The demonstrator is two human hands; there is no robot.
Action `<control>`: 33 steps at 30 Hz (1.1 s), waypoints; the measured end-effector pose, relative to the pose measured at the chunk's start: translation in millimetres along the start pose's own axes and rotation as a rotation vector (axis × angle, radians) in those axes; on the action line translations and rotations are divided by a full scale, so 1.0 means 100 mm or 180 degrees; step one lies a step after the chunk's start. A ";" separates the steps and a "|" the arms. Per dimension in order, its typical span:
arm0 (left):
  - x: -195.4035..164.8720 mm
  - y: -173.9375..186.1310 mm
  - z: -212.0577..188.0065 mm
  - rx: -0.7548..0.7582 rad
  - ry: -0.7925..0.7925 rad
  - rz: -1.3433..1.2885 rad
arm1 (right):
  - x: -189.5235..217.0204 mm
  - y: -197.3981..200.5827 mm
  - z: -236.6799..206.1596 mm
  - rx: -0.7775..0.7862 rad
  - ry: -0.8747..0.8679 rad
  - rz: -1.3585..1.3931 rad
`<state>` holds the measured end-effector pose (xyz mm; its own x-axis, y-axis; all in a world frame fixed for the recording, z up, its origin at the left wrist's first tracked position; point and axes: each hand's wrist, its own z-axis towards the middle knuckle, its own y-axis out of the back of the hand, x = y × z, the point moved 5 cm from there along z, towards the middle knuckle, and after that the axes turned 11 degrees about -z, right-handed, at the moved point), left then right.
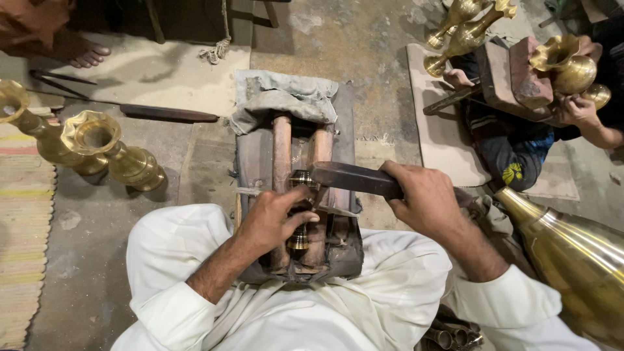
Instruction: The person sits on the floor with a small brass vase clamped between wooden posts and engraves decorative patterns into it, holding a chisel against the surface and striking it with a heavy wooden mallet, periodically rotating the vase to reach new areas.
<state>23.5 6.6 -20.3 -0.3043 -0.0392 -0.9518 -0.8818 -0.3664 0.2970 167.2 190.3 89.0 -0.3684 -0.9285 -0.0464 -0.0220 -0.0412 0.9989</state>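
Note:
My left hand (pixel 273 218) grips a small brass fitting (pixel 300 237) and holds it upright on a worn work block (pixel 257 156) between my knees. Two rusty round bars (pixel 281 146) lie lengthwise on the block. My right hand (pixel 422 198) is shut on the handle of a dark flat-headed hammer (pixel 344 177). The hammer's head rests just over the top of the brass fitting. White sleeves cover both my arms.
Two brass vases (pixel 97 140) stand on the floor at left, and a large brass vessel (pixel 572 253) lies at right. Grey cloth (pixel 286 97) covers the block's far end. Another person (pixel 578 110) at top right handles brass vases. A long dark tool (pixel 162 114) lies on the floor.

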 end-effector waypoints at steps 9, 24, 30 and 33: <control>-0.17 0.00 -0.02 -0.0218 -0.0503 0.0084 | -0.16 -0.16 -0.19 -0.0715 -0.0680 0.0611; -0.17 0.00 0.02 -0.0156 -0.0502 0.0190 | -0.21 -0.15 -0.27 -0.0518 -0.0611 0.0362; -0.13 -0.01 0.03 0.0017 -0.0189 0.0190 | -0.18 -0.16 -0.24 -0.0664 -0.0363 0.0403; -0.13 -0.01 0.05 0.0039 -0.0210 0.0206 | -0.33 -0.30 -0.27 -0.0417 -0.1418 0.2071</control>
<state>26.9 11.8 -7.8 -0.3834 -0.0009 -0.9236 -0.8638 -0.3537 0.3589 205.1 212.6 61.1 -0.6070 -0.5477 0.5758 0.4241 0.3896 0.8176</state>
